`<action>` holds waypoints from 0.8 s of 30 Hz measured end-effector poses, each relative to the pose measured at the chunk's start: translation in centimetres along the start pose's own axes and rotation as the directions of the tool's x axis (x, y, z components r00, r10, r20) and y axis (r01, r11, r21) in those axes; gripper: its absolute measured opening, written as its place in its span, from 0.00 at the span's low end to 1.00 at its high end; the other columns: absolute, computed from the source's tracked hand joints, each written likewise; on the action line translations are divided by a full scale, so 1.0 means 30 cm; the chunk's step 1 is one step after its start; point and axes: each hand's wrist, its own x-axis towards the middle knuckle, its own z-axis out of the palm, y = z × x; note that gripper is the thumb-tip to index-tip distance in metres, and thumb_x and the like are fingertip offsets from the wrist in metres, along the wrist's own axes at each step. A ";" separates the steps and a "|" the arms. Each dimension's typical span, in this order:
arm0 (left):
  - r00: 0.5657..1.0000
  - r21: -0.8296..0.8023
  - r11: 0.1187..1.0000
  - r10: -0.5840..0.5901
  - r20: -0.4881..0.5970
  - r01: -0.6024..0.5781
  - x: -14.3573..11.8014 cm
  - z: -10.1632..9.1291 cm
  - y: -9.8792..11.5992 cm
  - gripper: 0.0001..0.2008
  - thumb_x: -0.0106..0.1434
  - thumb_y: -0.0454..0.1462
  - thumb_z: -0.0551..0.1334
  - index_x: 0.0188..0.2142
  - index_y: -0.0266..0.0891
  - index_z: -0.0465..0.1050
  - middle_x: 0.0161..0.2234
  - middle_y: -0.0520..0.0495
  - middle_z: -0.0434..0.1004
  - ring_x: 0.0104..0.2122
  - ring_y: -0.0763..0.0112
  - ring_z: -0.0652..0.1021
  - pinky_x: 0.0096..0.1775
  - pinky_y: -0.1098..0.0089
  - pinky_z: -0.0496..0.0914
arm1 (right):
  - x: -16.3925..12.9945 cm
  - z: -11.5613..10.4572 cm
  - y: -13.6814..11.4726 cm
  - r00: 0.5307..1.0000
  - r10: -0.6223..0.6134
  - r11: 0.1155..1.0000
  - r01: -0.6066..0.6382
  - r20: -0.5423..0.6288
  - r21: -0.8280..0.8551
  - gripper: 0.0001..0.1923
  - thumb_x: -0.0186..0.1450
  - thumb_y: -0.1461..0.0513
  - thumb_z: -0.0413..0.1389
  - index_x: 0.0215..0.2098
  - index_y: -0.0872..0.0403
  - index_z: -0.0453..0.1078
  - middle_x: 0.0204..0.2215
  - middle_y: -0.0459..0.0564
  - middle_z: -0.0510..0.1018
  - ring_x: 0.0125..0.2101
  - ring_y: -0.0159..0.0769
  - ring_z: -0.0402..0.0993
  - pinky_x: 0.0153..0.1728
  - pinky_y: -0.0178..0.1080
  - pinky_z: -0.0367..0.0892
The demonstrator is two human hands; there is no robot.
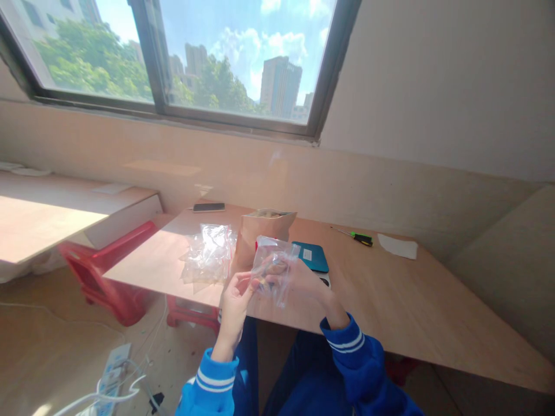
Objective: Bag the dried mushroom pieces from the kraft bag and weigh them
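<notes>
Over the table's front edge, a clear plastic bag point(281, 289) with a few small brownish pieces inside is between my two hands. My left hand point(235, 293) is closed, pinching the bag's left lower side between thumb and fingers. From the right, my right hand point(309, 278) reaches to the bag with its fingers curled at it; they show blurrily through the plastic, and I cannot tell whether they are inside or behind it. Just beyond stands a brown paper bag point(247, 234), upright with its top open. A pile of clear zip bags point(208, 254) lies to its left.
Behind my right hand lies a flat teal object point(318, 261) with a white label. Farther right are a green-and-black screwdriver point(362, 238) and white paper point(398, 247). A phone point(208, 207) lies at the back left. A red stool point(115, 271) and a power strip point(110, 378) are left of the table.
</notes>
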 end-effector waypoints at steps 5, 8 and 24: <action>0.993 -0.213 0.973 -0.101 -0.067 0.085 -0.002 0.007 0.002 0.19 0.51 0.41 0.72 0.40 0.36 0.72 0.37 0.47 0.81 0.38 0.72 0.80 0.42 0.73 0.71 | 0.000 -0.006 0.031 0.997 0.052 0.998 -0.049 -0.063 0.037 0.14 0.59 0.57 0.62 0.42 0.53 0.73 0.41 0.51 0.79 0.39 0.38 0.77 0.42 0.41 0.72; 0.991 -0.252 0.963 -0.116 -0.072 0.095 -0.001 0.003 0.015 0.18 0.51 0.40 0.72 0.40 0.37 0.72 0.40 0.47 0.81 0.41 0.71 0.80 0.45 0.73 0.71 | 0.004 -0.005 0.028 0.993 0.066 0.994 -0.057 -0.097 0.093 0.12 0.59 0.57 0.62 0.40 0.53 0.73 0.38 0.49 0.79 0.36 0.35 0.77 0.38 0.38 0.72; 0.959 -0.456 0.889 -0.170 -0.226 0.050 0.040 -0.103 0.060 0.13 0.56 0.30 0.69 0.40 0.39 0.71 0.38 0.54 0.79 0.37 0.79 0.79 0.42 0.80 0.71 | 0.254 -0.173 -0.065 0.730 -0.490 0.852 0.285 -0.477 -0.439 0.06 0.64 0.61 0.57 0.40 0.50 0.70 0.41 0.51 0.75 0.46 0.40 0.72 0.50 0.43 0.67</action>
